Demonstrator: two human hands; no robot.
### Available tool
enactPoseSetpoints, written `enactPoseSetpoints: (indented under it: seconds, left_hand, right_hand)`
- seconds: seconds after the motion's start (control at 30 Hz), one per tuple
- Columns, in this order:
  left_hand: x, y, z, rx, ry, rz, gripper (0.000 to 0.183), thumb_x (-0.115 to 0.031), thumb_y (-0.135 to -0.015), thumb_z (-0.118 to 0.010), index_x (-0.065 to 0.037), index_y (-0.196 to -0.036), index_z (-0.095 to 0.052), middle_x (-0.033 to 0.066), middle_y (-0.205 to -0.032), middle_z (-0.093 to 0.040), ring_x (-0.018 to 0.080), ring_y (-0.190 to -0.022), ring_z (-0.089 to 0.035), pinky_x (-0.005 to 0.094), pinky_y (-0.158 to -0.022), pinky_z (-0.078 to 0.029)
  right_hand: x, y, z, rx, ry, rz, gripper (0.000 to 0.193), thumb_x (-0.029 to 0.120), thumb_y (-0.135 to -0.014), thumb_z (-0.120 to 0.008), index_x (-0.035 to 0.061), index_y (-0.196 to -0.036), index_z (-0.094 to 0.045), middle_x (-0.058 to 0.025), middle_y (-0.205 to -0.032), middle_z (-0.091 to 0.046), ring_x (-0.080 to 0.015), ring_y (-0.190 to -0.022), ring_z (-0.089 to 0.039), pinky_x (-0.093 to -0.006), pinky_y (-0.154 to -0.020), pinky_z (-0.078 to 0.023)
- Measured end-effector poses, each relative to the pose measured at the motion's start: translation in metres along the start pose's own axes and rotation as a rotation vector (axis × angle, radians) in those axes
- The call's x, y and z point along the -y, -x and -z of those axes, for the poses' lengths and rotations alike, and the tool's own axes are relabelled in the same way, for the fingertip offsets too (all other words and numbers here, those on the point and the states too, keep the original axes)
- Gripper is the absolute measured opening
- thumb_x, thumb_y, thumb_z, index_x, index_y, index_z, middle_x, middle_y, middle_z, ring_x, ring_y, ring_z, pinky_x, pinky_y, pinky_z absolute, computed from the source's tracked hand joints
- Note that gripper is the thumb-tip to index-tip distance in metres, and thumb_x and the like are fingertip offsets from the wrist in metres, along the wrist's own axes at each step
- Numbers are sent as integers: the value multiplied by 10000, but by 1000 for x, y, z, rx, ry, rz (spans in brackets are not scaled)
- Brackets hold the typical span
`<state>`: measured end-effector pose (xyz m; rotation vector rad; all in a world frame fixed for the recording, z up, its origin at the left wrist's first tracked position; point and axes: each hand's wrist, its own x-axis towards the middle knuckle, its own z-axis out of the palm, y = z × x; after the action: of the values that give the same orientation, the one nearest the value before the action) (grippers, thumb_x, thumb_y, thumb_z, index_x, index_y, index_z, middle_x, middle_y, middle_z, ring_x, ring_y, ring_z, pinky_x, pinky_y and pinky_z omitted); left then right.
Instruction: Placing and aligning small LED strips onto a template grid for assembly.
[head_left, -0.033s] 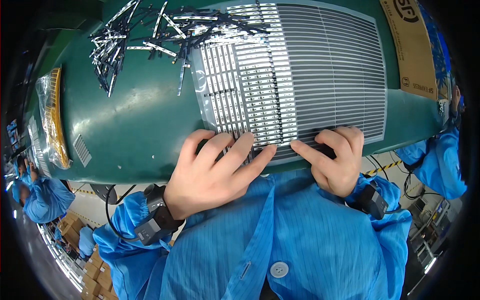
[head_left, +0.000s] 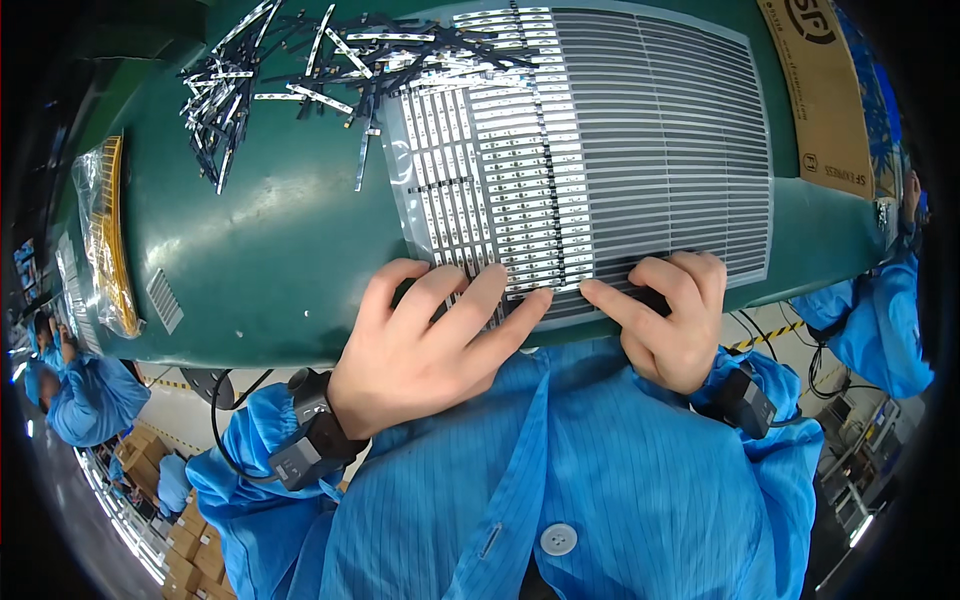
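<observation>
A clear-edged sheet with grey stripes (head_left: 680, 160) lies on the green table in front of me. Rows of white strips with small dark parts (head_left: 525, 215) cover its left portion. My left hand (head_left: 425, 335) rests over the lower left of these rows, fingers spread and bent, fingertips touching the strips. My right hand (head_left: 675, 320) is at the sheet's near edge. Its index fingertip touches the right end of the lowest strips, while the other fingers curl on the grey stripes. Neither hand shows anything gripped; the right thumb is mostly hidden.
A tangled pile of loose black-and-white strips (head_left: 225, 105) spreads across the far left and over the sheet's top. At left lie a clear bag with yellow-edged pieces (head_left: 110, 235) and a small striped piece (head_left: 165, 300). A cardboard box (head_left: 820, 110) stands far right. Other people sit nearby.
</observation>
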<state>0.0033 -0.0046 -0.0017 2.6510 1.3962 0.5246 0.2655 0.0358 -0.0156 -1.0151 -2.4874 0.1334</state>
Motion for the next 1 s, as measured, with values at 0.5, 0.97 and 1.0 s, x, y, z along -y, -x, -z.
enactPoseSetpoints:
  seconds: [0.5,0.97,1.0]
  left_hand:
    - [5,-32,10,15,256,149,285,-140,-694,-804,-111,-930,-647,26,-940,-617,236,-847,-602,378,-800,-431]
    - [-1,-38,1,-18,277,276,299,-137,-661,-831,-118,-845,-596,19,-873,-586,230,-828,-596,367,-777,-420]
    - [-1,-38,0,-23,275,276,299,-134,-660,-830,-118,-846,-596,21,-878,-584,231,-831,-595,368,-776,-421]
  right_hand:
    - [-5,-43,14,163,-271,-69,219,59,-696,-785,91,-864,-649,-22,-850,-592,-222,-776,-568,-353,-685,-416]
    - [-3,-46,8,180,-303,-83,207,48,-684,-772,90,-824,-626,-27,-805,-561,-232,-751,-555,-363,-673,-423]
    - [-3,-46,8,177,-298,-85,207,45,-684,-771,91,-823,-625,-26,-805,-562,-231,-751,-555,-360,-673,-421]
